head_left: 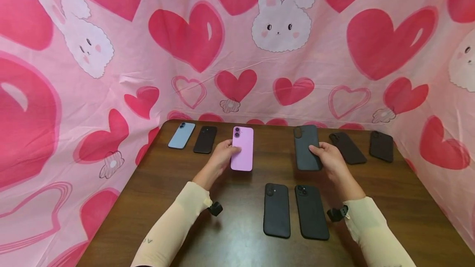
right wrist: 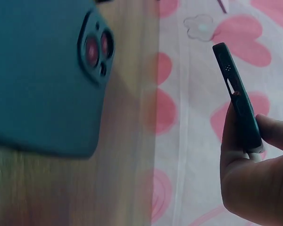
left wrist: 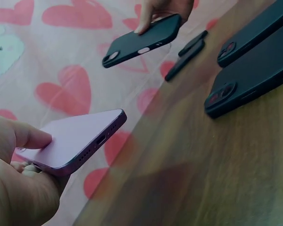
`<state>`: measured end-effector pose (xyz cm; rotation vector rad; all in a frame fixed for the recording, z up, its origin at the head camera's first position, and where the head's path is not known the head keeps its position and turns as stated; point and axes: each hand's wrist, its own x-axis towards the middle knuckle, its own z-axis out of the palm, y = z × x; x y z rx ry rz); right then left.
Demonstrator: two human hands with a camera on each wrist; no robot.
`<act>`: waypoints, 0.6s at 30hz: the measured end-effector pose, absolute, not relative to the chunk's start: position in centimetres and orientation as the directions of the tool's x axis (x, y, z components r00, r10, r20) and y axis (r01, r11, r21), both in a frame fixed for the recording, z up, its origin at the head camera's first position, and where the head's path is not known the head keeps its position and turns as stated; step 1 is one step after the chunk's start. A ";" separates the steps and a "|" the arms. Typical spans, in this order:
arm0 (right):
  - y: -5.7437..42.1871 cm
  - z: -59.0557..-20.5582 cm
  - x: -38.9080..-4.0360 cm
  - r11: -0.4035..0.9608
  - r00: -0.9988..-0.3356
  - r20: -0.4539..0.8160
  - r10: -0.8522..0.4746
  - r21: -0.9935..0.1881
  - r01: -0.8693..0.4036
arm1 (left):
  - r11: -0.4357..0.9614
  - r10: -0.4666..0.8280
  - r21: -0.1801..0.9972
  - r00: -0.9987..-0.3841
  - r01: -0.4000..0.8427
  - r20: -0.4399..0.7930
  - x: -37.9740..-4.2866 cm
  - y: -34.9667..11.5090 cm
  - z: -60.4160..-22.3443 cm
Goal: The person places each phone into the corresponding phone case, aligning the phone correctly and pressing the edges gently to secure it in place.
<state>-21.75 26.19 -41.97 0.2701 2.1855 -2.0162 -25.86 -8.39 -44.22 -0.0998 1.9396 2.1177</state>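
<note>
My left hand (head_left: 222,156) pinches a pink-purple phone (head_left: 243,151) by its left edge, thumb across its back; two camera lenses face up. The left wrist view shows the port edge of this phone (left wrist: 92,143), raised off the table. My right hand (head_left: 331,159) grips a dark phone case (head_left: 306,145) by its right side, thumb on its back. Pink cloth shows through the camera cutout of that case (left wrist: 144,43) in the left wrist view, so it looks empty. Edge-on, the case (right wrist: 240,106) appears between thumb and fingers in the right wrist view.
Two dark cased phones or cases, one (head_left: 276,213) beside the other (head_left: 312,214), lie nearest me on the brown table (head_left: 148,205). A light blue phone (head_left: 181,136) and a black one (head_left: 205,140) lie back left. Two black ones (head_left: 347,148) (head_left: 381,146) lie back right. Heart-patterned cloth (head_left: 237,52) hangs behind.
</note>
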 end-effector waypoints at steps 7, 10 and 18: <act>24.6 -41.2 -20.1 -0.066 -0.975 -0.223 -0.011 -0.973 0.223 | -0.064 0.143 0.975 -0.969 -0.211 -0.201 -24.2 -7.7 -44.2; 23.9 -41.1 -19.5 -0.140 -0.976 -0.213 -0.036 -0.966 0.216 | -0.067 0.147 0.978 -0.971 -0.199 -0.188 -23.5 -7.3 -44.1; 22.6 -41.1 -18.6 -0.222 -0.979 -0.185 -0.083 -0.954 0.199 | -0.056 0.187 0.981 -0.967 -0.184 -0.171 -22.2 -6.2 -43.8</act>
